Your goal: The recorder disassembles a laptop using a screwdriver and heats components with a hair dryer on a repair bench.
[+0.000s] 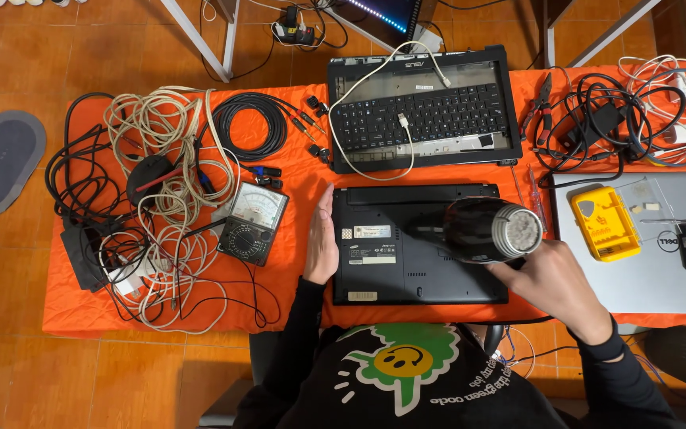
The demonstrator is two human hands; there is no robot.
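My left hand (322, 242) lies flat, fingers pressed together, against the left edge of the upside-down black laptop (406, 262) on the near middle of the orange cloth. My right hand (553, 282) grips a black heat gun (486, 230) over the laptop's right half. Right of it, an open yellow bit case (605, 225) holds small bits.

Glossy black dryer (482, 230), matt plastic laptop (406, 262)

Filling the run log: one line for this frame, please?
left hand: flat against black laptop left edge | right hand: holds black blower over laptop | surface: orange table | nearby: multimeter
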